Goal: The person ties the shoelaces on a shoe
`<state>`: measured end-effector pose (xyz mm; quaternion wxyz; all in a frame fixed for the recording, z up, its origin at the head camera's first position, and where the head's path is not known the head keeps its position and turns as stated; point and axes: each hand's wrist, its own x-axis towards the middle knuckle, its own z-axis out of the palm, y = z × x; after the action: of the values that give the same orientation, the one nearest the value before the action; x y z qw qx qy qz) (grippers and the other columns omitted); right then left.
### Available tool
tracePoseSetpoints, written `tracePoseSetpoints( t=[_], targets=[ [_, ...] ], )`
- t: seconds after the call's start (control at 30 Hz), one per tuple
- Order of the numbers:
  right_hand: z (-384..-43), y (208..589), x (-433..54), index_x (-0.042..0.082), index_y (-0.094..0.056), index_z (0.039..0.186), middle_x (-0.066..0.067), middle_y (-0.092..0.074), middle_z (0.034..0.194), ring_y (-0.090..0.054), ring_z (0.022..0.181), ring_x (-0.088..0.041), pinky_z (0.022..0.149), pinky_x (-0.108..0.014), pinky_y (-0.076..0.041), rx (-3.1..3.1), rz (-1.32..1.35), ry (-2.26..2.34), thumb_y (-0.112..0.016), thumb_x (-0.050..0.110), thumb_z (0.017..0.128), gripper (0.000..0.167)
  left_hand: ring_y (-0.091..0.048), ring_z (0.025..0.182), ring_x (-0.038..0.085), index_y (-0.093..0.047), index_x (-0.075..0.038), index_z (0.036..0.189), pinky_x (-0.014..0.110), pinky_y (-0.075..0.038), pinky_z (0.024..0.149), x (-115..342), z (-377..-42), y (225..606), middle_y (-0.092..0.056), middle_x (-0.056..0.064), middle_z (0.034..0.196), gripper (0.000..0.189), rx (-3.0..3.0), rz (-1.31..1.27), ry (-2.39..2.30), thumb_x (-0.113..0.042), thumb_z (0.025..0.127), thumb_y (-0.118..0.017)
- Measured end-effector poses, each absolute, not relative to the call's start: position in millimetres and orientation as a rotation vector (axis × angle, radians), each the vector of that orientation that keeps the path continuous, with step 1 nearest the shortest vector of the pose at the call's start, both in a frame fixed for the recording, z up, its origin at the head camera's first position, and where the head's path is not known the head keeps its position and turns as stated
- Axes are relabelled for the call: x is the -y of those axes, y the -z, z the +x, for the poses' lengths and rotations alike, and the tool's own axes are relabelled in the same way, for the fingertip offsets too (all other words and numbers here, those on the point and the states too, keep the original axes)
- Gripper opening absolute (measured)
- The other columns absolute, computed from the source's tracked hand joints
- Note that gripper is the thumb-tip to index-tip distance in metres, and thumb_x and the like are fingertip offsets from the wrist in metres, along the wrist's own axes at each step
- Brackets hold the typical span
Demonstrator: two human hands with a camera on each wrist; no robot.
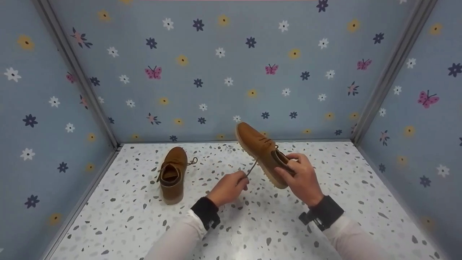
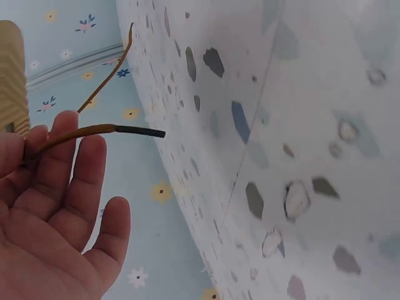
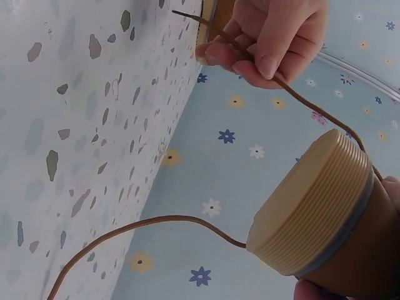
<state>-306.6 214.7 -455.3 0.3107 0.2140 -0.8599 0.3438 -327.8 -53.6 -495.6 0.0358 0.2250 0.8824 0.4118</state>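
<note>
Right hand (image 1: 302, 180) sensibly grips the shoe (image 1: 267, 159), likely light and firm-soled, by its collar (image 1: 277, 158); left hand (image 1: 228, 187) pinches the flexible lace (image 2: 94, 130)

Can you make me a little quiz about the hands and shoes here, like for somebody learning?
1. Pick one: what does the person's left hand pinch?
A) nothing
B) a thin brown cord shoelace
C) a shoe's toe

2. True or false: the person's right hand grips a brown lace-up shoe with a pale sole.

3. Fill the gap: in the head view, the other brown lace-up shoe sits on the white, grey-speckled floor, to the ___ of both hands.

Key: 1. B; 2. true; 3. left.
</note>
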Motion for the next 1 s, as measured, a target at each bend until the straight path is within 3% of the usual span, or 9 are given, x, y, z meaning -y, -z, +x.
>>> tracePoseSetpoints(
  t=[0.13, 0.23, 0.47, 0.87, 1.0],
  targets=[
    [-306, 459, -215, 0.014, -0.060, 0.075, -0.016, -0.064, 0.114, -0.068, 0.095, -0.024, 0.070, -0.039, -0.061, 2.235, 0.602, -0.822, -0.084, 0.023, 0.090, 0.030, -0.057, 0.067, 0.009, -0.067, -0.014, 0.104, 0.029, -0.050, 0.066, 68, -324, 486, -0.063, -0.004, 0.080, 0.025, -2.729, 0.699, -1.313, -0.026, 0.112, -0.047],
    [-306, 463, -214, 0.014, -0.056, 0.072, -0.012, -0.063, 0.101, -0.064, 0.085, -0.021, 0.066, -0.036, -0.058, 2.204, 0.629, -0.706, -0.085, 0.024, 0.089, 0.035, -0.053, 0.062, 0.010, -0.067, -0.014, 0.103, 0.029, -0.048, 0.063, 81, -324, 478, -0.058, -0.004, 0.075, 0.026, -2.757, 0.697, -1.344, -0.026, 0.112, -0.045],
    [-299, 475, -205, 0.016, -0.050, 0.068, 0.000, -0.061, 0.069, -0.049, 0.065, -0.017, 0.056, -0.029, -0.043, 2.205, 0.693, -0.446, -0.084, 0.029, 0.089, 0.042, -0.050, 0.063, 0.012, -0.068, -0.016, 0.101, 0.030, -0.045, 0.064, 106, -326, 470, -0.055, -0.003, 0.073, 0.026, -2.840, 0.610, -1.357, -0.025, 0.112, -0.046],
    [-282, 496, -183, 0.019, -0.050, 0.066, 0.004, -0.055, 0.056, -0.038, 0.055, -0.013, 0.049, -0.024, -0.032, 2.221, 0.705, -0.313, -0.084, 0.032, 0.088, 0.043, -0.052, 0.067, 0.014, -0.068, -0.013, 0.100, 0.032, -0.046, 0.066, 125, -331, 472, -0.060, 0.001, 0.078, 0.024, -2.920, 0.477, -1.375, -0.023, 0.111, -0.050],
    [-277, 505, -173, 0.018, -0.054, 0.066, 0.003, -0.059, 0.057, -0.044, 0.054, -0.015, 0.049, -0.025, -0.036, 2.237, 0.706, -0.312, -0.085, 0.032, 0.086, 0.040, -0.049, 0.065, 0.015, -0.068, -0.013, 0.101, 0.032, -0.045, 0.067, 127, -331, 476, -0.060, 0.001, 0.079, 0.023, -2.934, 0.462, -1.374, -0.023, 0.111, -0.050]
  ],
)
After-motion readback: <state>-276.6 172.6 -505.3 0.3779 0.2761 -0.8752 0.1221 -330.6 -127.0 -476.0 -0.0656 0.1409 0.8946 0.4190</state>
